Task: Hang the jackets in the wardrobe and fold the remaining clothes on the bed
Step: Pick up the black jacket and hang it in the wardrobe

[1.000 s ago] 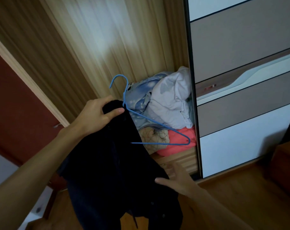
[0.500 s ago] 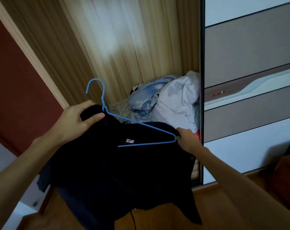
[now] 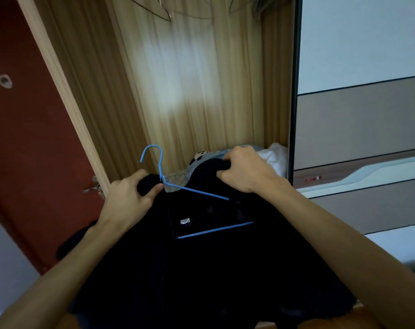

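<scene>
While both hands (image 3: 192, 186) grip the jacket (image 3: 201, 269), wardrobe (image 3: 201, 91) gapes open.

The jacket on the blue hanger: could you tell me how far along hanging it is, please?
Done: the hanger is threaded inside the dark jacket. In hand: the left hand grips one shoulder by the hook, and the right hand tugs the other over the hanger's end. Left: hooking it up inside the wardrobe. No bed is in view.

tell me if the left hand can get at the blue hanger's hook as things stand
Probably yes. The left hand grips the dark jacket just beside the blue hanger, whose hook stands bare above the collar.
</scene>
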Tool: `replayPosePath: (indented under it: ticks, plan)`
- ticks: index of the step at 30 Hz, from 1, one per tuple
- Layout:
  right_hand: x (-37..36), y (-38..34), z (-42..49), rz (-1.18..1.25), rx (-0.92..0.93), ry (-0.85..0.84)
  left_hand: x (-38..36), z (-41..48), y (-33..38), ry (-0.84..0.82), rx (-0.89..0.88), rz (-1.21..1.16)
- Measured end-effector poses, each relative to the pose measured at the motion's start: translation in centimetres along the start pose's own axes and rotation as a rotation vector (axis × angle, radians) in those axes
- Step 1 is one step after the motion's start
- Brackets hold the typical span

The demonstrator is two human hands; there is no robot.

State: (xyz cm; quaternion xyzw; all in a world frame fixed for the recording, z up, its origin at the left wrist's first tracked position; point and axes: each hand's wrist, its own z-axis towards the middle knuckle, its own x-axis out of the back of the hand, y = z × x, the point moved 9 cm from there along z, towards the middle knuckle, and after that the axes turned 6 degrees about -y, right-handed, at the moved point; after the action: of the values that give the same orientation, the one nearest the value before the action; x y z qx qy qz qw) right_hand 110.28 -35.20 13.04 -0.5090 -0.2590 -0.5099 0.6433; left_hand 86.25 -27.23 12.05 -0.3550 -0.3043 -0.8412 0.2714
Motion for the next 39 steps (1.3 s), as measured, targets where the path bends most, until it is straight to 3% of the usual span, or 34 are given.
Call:
replayPosePath:
  ticks: [4,8,12,21,23,25,28,29,32,35,39]
  plan:
    - [1.0,2.2,0.5,-0.078,-0.036,-0.128,1.2,0.1,2.0,0.040,-0.058,0.017]
    - [2.4,8.6,-0.2,0.033,-0.153,-0.229,3.1,-0.2,0.2,0.080,0.023,0.055]
    - [1.3,10.3,-0.8,0.129,-0.173,-0.202,0.9,-0.8,2.5,0.040,-0.014,0.005]
    - [0.5,-0.3,-1.1,0.273,0.143,0.000,-3.3,0.4,7.4,0.121,0.048,-0.308]
    - [1.8,-0.3,-0.9,0.153,0.236,0.055,-1.5,1.5,6.7,0.179,0.061,-0.454]
    - [3.0,0.3,0.0,0.039,0.279,-0.081,0.9,2.7,5.9,0.275,0.052,-0.546]
    - [2.6,1.9,1.7,0.207,0.278,-0.509,2.7,5.4,4.9,0.325,0.031,-0.618]
    - [2.8,2.2,2.5,0.231,0.312,-0.560,2.9,6.5,4.6,0.326,0.023,-0.626]
    - [4.3,2.7,5.5,0.252,0.382,-0.472,2.8,9.9,4.3,0.318,-0.019,-0.662]
    - [6.1,2.9,8.4,0.287,0.427,-0.264,2.8,13.5,4.1,0.303,-0.082,-0.693]
    - [5.8,0.9,13.6,0.493,0.354,-0.180,2.2,18.6,3.7,0.236,-0.176,-0.705]
